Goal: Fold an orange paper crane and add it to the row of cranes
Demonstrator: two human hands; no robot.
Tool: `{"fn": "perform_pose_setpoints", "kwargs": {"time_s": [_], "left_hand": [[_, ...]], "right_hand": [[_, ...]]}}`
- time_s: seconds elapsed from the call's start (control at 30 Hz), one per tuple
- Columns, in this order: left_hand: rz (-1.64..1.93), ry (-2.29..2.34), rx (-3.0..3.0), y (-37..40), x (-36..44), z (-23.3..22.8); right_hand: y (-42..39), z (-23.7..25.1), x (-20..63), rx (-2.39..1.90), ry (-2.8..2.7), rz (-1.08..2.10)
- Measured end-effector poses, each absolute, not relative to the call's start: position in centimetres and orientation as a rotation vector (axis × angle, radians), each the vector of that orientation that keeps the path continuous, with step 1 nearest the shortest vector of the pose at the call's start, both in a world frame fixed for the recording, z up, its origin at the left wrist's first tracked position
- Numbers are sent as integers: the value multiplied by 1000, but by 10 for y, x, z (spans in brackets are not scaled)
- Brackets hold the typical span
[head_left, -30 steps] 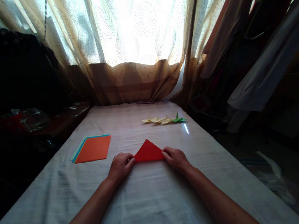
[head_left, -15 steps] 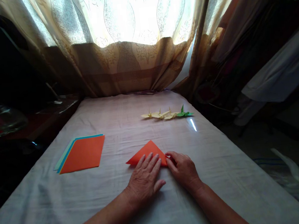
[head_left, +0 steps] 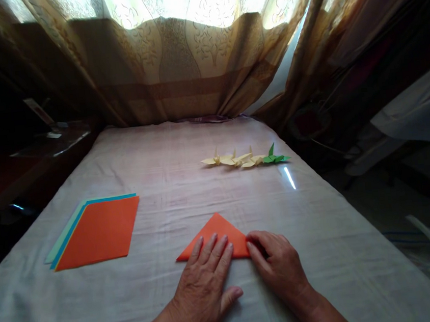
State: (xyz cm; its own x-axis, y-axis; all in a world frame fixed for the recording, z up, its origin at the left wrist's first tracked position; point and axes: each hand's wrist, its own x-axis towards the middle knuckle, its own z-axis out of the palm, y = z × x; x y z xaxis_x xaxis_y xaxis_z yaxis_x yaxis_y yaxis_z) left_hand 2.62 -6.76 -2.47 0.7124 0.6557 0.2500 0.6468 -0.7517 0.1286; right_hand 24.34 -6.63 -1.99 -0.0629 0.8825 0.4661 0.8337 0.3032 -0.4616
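Observation:
An orange sheet of paper [head_left: 217, 226], folded into a triangle, lies on the cloth-covered surface with its peak pointing away from me. My left hand [head_left: 203, 280] rests flat across its lower middle, fingers stretched out and thumb spread to the right. At the right corner, my right hand [head_left: 279, 256] pinches the paper between thumb and curled forefinger. The hands cover part of the triangle's near edge.
To the left lies a stack of orange, blue and pale green paper [head_left: 99, 232]. Pale yellow folded paper cranes [head_left: 234, 160] and a green one [head_left: 275, 158] stand in a row at the far right, near a white glare strip [head_left: 289, 177]. A curtain [head_left: 173, 52] hangs behind.
The view has tilted down, so the paper and hands appear lower and larger. My left hand stays flat on the triangle; my right hand keeps its pinch at the right corner.

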Motion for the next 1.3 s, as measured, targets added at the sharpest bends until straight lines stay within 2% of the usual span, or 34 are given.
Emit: {"fn": "perform_pose_setpoints", "kwargs": {"time_s": [0.63,1.3], "left_hand": [[385,1143,3034,-68,26,-13],[284,1160,2869,-70,29,-12]], "right_hand": [[-66,-13,245,-1483,-1955,67],[-67,-14,246,-1502,-1962,153]]}}
